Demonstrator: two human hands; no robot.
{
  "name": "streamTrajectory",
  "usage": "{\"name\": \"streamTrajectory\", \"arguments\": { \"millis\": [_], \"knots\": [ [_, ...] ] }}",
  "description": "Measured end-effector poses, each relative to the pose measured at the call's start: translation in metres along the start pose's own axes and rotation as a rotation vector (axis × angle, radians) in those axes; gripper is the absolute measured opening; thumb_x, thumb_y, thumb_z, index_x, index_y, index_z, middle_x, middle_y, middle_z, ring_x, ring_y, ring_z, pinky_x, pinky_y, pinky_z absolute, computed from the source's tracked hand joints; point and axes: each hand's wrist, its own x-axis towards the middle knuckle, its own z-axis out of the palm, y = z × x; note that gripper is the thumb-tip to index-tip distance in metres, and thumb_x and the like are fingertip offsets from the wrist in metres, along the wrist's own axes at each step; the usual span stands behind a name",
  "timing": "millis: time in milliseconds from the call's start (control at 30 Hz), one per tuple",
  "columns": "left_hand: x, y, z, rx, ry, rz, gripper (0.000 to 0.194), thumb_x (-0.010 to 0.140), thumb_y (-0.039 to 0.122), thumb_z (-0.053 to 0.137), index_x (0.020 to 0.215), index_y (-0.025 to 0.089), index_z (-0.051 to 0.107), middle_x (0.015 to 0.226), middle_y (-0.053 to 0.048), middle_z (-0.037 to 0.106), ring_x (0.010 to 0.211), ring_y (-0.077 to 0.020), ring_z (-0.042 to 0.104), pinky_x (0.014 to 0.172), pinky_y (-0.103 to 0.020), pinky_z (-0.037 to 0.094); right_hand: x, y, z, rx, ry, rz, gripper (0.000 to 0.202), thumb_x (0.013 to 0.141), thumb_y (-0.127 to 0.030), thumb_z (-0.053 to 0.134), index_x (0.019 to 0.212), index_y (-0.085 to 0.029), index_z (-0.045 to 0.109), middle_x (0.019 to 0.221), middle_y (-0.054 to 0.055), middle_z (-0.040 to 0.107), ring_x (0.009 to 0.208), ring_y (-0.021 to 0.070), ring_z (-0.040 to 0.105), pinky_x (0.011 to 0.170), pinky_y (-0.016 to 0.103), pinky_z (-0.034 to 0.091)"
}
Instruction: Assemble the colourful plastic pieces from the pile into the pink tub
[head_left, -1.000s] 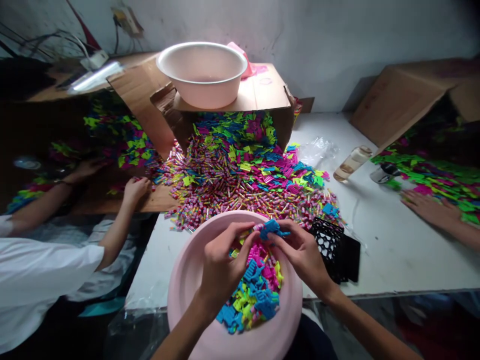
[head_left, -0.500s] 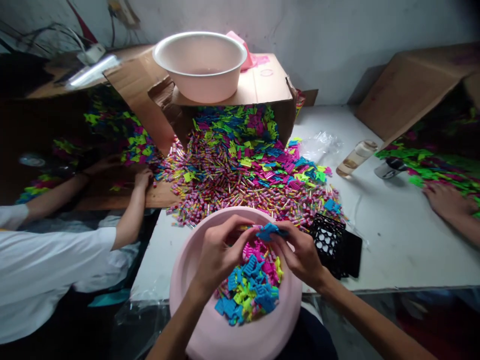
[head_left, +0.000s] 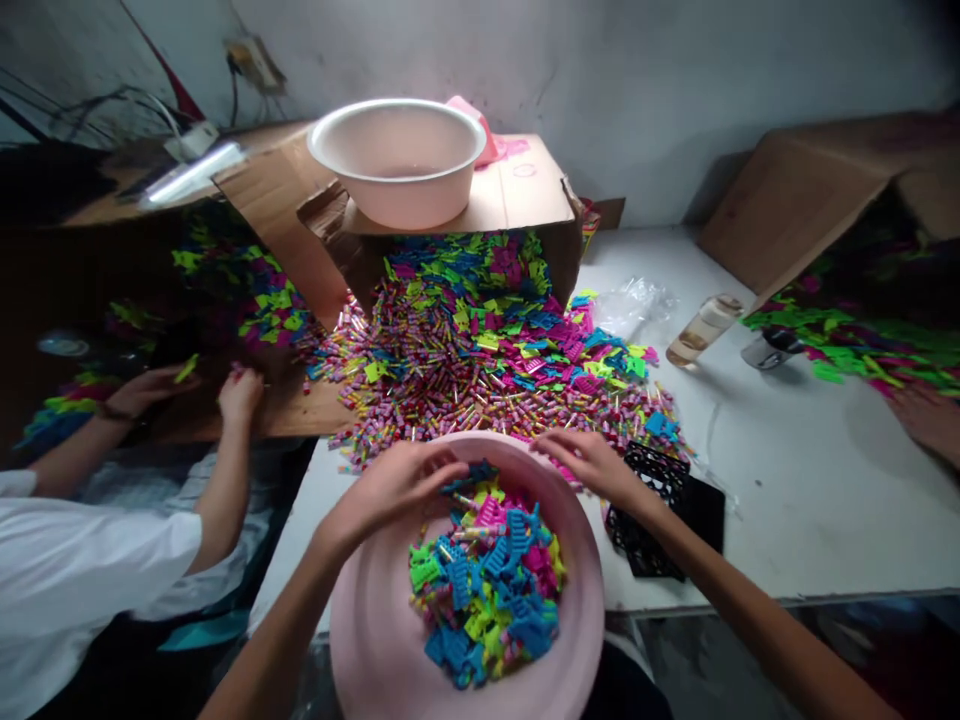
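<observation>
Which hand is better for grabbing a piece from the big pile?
Probably the right hand: it's at the far rim of the lower pink bowl, beside the pile. The left hand is over the bowl, near a blue piece.

Your bare forearms (head_left: 750,600) converge toward twelve o'clock, the left hand (head_left: 401,482) pointing to three and the right hand (head_left: 592,465) to ten, fingers loosely parted.
</observation>
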Motion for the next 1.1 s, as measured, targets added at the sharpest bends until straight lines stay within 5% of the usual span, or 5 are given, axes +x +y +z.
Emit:
{"name": "streamTrajectory", "arguments": {
  "millis": [67,300,500,767,1100],
  "knots": [
    [0.035,-0.017,-0.004,0.181,0.153,-0.072,0.035,0.100,0.040,0.047,0.090,0.020,0.073,0.079,-0.006,0.073,0.072,-0.0193,0.066,0.065,-0.025,0.044,0.028,0.036,-0.017,-0.079,0.142,0.037,0.023,0.100,-0.030,0.054,0.102,-0.020,0.075,0.097,0.005,0.076,0.091,0.0202,0.070,0.086,0.034,0.054],
    [0.177,-0.040,0.034,0.238,0.051,-0.009,0.027,0.096,0.034,0.063,0.116,0.015,0.065,0.117,-0.009,0.067,0.101,-0.0216,0.066,0.088,-0.042,0.056,0.107,0.110,-0.021,-0.145,0.192,0.031,0.031,0.099,-0.036,0.061,0.125,-0.019,0.062,0.129,0.009,0.062,0.109,0.0224,0.065,0.093,0.043,0.056],
    [0.214,-0.052,0.046,0.122,0.085,0.004,0.032,0.097,0.034,0.062,0.123,0.016,0.062,0.125,-0.010,0.064,0.106,-0.0230,0.065,0.090,-0.044,0.057,0.116,0.120,-0.022,-0.014,0.252,0.073,0.026,0.100,-0.035,0.060,0.119,-0.019,0.065,0.125,0.009,0.065,0.106,0.0210,0.066,0.092,0.042,0.056],
    [0.168,-0.043,0.046,-0.354,0.375,-0.086,0.046,0.093,0.055,0.057,0.095,0.010,0.070,0.084,-0.006,0.070,0.074,-0.0186,0.066,0.063,-0.029,0.056,0.087,0.094,-0.022,0.397,0.522,0.300,0.033,0.079,-0.049,0.074,0.090,-0.018,0.069,0.093,0.008,0.073,0.093,0.0245,0.067,0.085,0.042,0.057],
    [0.036,0.045,0.050,-0.829,0.477,-0.072,0.036,0.090,0.052,0.063,0.085,0.016,0.064,0.080,-0.002,0.066,0.075,-0.0155,0.065,0.060,-0.021,0.053,0.007,-0.019,0.020,0.923,0.299,0.426,0.037,0.071,-0.038,0.085,0.100,-0.021,0.069,0.099,0.003,0.074,0.085,0.0177,0.072,0.078,0.030,0.060]
  ]
}}
